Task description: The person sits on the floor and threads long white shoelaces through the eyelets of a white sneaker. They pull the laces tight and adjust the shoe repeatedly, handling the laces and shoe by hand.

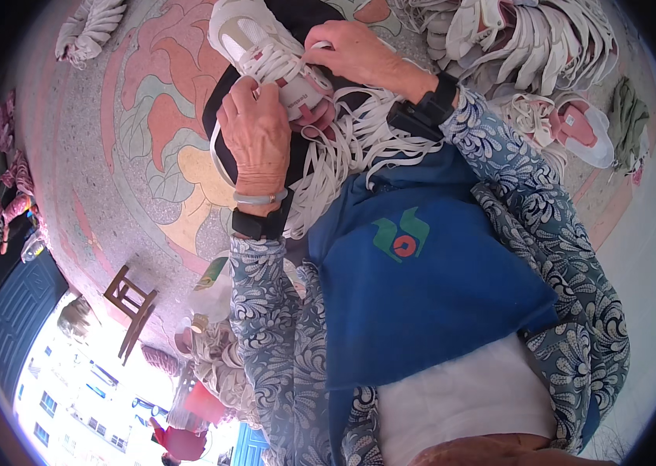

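Note:
A white and beige sneaker (241,33) with pink lining lies across my dark-clothed lap, its tongue end toward me. White laces (270,64) run through its eyelets. My left hand (256,133) is closed at the shoe's left side, fingertips pinching a white shoelace; a loop of lace hangs beside that wrist. Over the right side of the eyelets, my right hand (359,56) pinches a shoelace between thumb and forefinger. A thick bundle of loose white laces (343,151) is draped over my lap just below the shoe.
Rows of stacked white shoe uppers (545,46) lie at the upper right, with a pink-lined shoe (576,128) beside a green cloth (629,120). More uppers (91,29) sit far left. A small wooden stool (130,299) stands on the patterned floor. Another person (180,443) appears at the lower left.

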Tool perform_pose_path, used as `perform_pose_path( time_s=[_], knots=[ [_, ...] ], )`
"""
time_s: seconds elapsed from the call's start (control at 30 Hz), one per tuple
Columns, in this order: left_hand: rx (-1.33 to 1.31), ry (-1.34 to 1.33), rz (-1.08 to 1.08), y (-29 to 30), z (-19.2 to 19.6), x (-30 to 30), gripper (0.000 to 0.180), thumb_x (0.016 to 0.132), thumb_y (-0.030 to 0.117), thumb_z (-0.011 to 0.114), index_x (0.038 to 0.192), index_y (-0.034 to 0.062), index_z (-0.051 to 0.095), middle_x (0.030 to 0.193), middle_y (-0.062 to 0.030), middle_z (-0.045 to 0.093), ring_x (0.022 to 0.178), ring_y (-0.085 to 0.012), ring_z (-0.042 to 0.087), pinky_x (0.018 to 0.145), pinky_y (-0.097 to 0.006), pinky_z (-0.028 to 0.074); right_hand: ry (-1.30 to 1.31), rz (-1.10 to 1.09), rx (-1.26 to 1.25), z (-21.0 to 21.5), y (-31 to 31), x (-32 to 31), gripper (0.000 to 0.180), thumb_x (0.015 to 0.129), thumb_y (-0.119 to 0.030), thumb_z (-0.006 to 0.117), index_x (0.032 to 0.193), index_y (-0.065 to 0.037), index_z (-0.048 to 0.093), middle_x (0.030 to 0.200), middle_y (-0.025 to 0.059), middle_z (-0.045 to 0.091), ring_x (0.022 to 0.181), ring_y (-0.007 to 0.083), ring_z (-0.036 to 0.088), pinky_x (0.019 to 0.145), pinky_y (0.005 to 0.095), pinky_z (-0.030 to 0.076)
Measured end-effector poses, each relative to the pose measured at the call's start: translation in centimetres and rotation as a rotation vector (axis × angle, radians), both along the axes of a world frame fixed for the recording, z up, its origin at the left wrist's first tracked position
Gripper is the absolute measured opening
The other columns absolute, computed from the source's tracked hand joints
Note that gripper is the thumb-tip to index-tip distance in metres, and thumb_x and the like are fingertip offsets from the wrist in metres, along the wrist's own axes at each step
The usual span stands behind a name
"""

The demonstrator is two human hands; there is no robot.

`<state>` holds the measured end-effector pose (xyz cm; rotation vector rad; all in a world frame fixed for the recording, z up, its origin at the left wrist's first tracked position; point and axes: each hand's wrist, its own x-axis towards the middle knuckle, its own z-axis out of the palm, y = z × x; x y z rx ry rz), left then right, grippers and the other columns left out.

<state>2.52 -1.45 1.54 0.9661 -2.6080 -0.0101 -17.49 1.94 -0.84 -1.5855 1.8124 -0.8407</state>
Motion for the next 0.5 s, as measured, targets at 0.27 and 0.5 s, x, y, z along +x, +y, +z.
perform_pose_path(
  time_s=[0.27,0.5],
  knots=[
    [0.16,0.263,-0.016,2.3,2.7,-0.6,0.01,0.082,0.005,0.064,0.092,0.0049,0.063,0.099,-0.0104,0.059,0.09,-0.0272,0.057,0.079,-0.04,0.046,0.18,0.004,-0.313,-1.7,1.3,1.1,0.018,0.086,-0.021,0.061,0.091,-0.004,0.061,0.082,0.0113,0.057,0.079,0.0323,0.06,0.07,0.0404,0.05],
    [0.964,0.52,0.19,4.9,-0.1,-2.1,0.012,0.093,0.008,0.056,0.101,-0.0015,0.055,0.077,-0.0102,0.065,0.062,-0.0154,0.066,0.058,-0.028,0.052,0.212,0.01,-0.173,0.2,3.6,2.8,0.026,0.085,-0.018,0.062,0.105,-0.003,0.056,0.093,0.0134,0.054,0.081,0.0347,0.06,0.072,0.0423,0.052]
  ],
)
